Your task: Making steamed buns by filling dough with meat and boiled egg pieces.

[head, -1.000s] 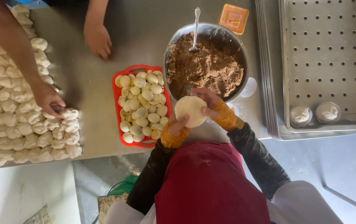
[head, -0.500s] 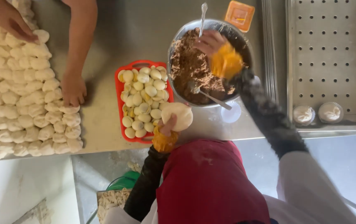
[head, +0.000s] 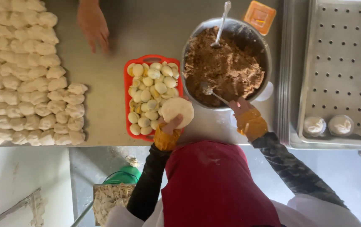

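Note:
My left hand (head: pixel 171 126) holds a flat round dough wrapper (head: pixel 177 110) over the near right corner of a red tray (head: pixel 126 90) filled with small pale balls. My right hand (head: pixel 241 106) grips a metal spoon (head: pixel 211 91) at the near rim of a steel bowl (head: pixel 266 56). The spoon's tip sits in the brown crumbly filling (head: pixel 224 67). A second spoon (head: pixel 222 23) stands in the filling at the far side. Both wrists wear orange cuffs.
Rows of dough lumps (head: pixel 25 80) cover the table's left side. Another person's hand (head: pixel 92 25) rests on the steel table at the top. A perforated steel tray (head: pixel 344 63) on the right holds two shaped buns (head: pixel 327 125). A small orange box (head: pixel 259 17) lies behind the bowl.
My right hand has drawn back from over the filling to the bowl's near rim, now holding the spoon. The other person's arms have pulled back; one hand remains at the top.

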